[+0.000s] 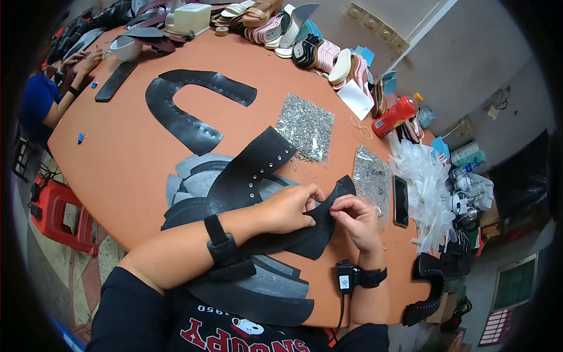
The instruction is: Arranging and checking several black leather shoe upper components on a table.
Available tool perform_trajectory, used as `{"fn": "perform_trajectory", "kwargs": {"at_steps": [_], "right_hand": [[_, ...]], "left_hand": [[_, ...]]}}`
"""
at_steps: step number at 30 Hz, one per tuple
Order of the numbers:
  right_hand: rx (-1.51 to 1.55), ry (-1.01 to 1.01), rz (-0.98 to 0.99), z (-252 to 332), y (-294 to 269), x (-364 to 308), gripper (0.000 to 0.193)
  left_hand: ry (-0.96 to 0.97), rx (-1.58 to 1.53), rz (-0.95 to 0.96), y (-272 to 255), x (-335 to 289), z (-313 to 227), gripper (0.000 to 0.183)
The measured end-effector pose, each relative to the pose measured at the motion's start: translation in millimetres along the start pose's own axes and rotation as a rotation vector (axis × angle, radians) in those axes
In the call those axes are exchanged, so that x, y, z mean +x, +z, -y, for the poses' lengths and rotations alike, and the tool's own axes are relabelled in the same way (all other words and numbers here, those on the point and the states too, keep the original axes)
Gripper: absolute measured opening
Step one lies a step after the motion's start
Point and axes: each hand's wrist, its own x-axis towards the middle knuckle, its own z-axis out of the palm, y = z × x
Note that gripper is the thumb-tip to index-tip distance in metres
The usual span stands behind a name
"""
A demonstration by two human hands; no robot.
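A curved black leather piece (237,179) lies across the table in front of me, with a row of small silver metal rings or rivets along one edge. My left hand (290,208) is closed on its nearer arm, fingers gripping the leather's edge. Beside it my right hand (359,226) pinches thumb and fingers together at the leather's right end; whatever small thing is between them is too small to make out. Under the leather and my left forearm are stacked grey-black leather pieces (252,293). Ahead sits a clear bag of small silver metal parts (305,126).
Another bag of metal parts (370,173) and a phone (400,201) lie to the right, near crumpled white plastic (416,188). Farther off are a U-shaped black leather piece (170,111), a red bottle (396,116) and stacked soles (325,56). A co-worker's hands (82,63) show at far left.
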Motion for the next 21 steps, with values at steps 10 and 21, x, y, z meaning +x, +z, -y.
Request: {"fn": "perform_trajectory", "kwargs": {"at_steps": [10, 21], "right_hand": [[-0.153, -0.095, 0.049, 7.3, 12.7, 0.3, 0.014], [-0.186, -0.055, 0.038, 2.7, 18.4, 3.6, 0.014]], "left_hand": [[-0.007, -0.146, 0.029, -0.1, 1.9, 9.6, 0.037], [-0.006, -0.153, 0.028, 0.1, 3.2, 10.2, 0.033]]}}
